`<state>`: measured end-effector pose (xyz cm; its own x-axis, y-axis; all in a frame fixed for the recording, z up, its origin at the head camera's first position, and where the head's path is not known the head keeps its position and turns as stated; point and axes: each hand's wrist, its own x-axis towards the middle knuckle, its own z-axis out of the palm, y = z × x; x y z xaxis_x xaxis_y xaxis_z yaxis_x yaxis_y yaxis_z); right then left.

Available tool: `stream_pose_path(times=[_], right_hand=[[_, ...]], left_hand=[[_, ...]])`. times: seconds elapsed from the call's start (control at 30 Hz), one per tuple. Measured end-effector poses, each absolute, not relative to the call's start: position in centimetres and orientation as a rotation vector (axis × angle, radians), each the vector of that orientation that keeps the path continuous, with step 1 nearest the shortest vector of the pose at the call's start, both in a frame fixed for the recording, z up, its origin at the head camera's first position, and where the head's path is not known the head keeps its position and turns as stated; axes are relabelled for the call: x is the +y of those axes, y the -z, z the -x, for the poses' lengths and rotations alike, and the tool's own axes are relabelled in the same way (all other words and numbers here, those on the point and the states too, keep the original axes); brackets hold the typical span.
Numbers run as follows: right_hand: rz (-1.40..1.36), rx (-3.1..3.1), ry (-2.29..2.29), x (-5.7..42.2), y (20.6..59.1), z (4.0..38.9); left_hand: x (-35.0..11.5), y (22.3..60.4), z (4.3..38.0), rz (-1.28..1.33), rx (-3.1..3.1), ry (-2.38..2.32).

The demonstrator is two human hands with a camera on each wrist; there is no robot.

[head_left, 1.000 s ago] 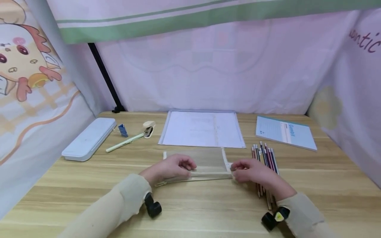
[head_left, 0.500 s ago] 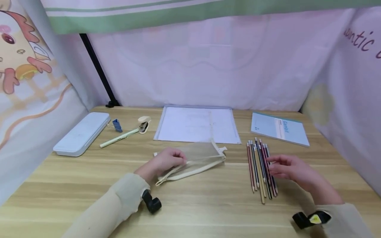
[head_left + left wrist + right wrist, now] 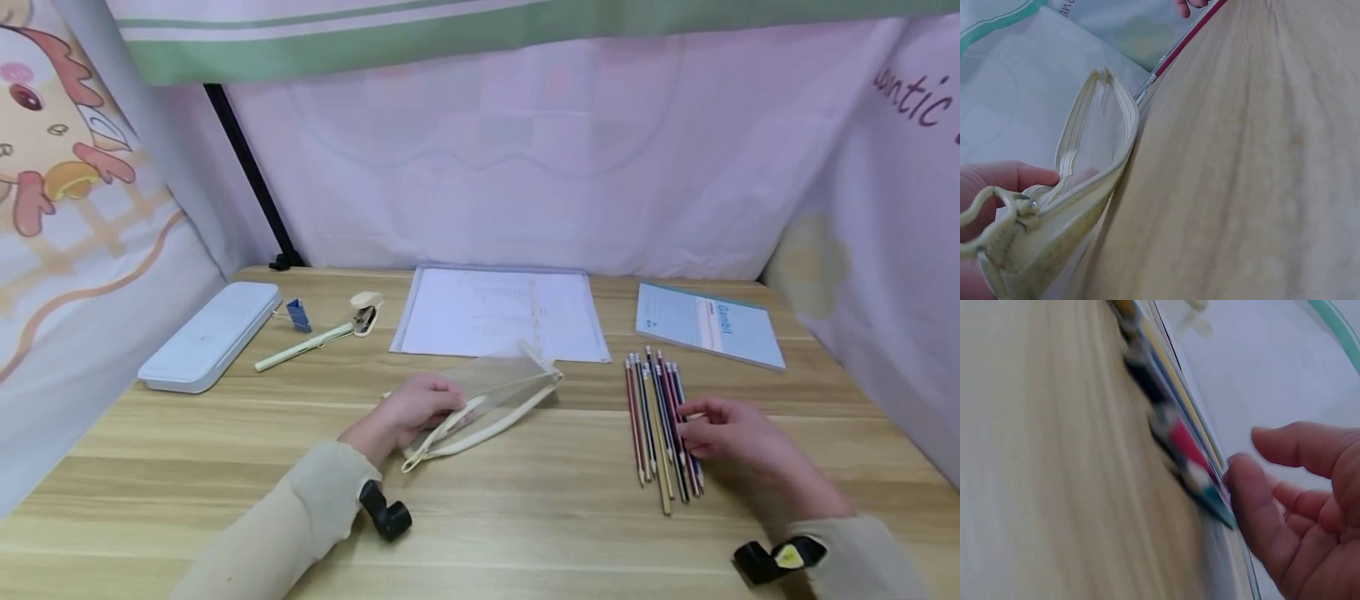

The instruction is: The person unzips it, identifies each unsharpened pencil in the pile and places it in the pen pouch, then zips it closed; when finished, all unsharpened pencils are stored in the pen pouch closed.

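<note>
A see-through mesh zipper pouch [image 3: 517,392] with cream trim lies in front of me, its zipper gaping toward the right. My left hand [image 3: 422,404] pinches one edge of the mouth near the zipper pull; the left wrist view shows the fingertips on that rim and the pouch [image 3: 1100,150] standing open. To the right is a loose bundle of pencils [image 3: 660,425], tips toward me. At its right side is my right hand [image 3: 731,429]. In the right wrist view the thumb and forefinger of this hand [image 3: 1304,500] are spread apart, right beside the pencils [image 3: 1179,437].
A printed sheet in a clear folder [image 3: 495,312] lies behind the pouch, and a blue notebook [image 3: 708,325] is at the back right. On the left are a pale blue pencil case [image 3: 213,333], a blue binder clip [image 3: 298,315], a green pen [image 3: 303,347] and a stapler [image 3: 366,312].
My right hand has left the pouch's right end and moved right to the pencils. My left hand has taken the mouth's edge, and the zipper mouth has widened.
</note>
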<state>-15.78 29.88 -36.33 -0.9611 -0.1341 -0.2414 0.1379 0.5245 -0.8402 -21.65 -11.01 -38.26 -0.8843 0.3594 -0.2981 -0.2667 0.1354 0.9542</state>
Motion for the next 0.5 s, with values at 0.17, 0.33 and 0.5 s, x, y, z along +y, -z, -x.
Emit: stream_pose_path(times=[0.17, 0.33, 0.5], right_hand=[[-0.052, 2.567, 1.261, 28.7, 36.5, 16.1], [-0.019, 2.641, 1.134, 27.8, 36.0, 16.5], [-0.073, 2.638, 1.139, 27.9, 36.0, 16.6]], left_hand=[[-10.9, 38.2, 21.6, -0.045, 1.936, -1.828], [-11.0, 38.2, 21.6, 0.000, 1.916, -1.864], [-10.8, 38.3, 21.5, 0.017, 1.909, -1.882]])
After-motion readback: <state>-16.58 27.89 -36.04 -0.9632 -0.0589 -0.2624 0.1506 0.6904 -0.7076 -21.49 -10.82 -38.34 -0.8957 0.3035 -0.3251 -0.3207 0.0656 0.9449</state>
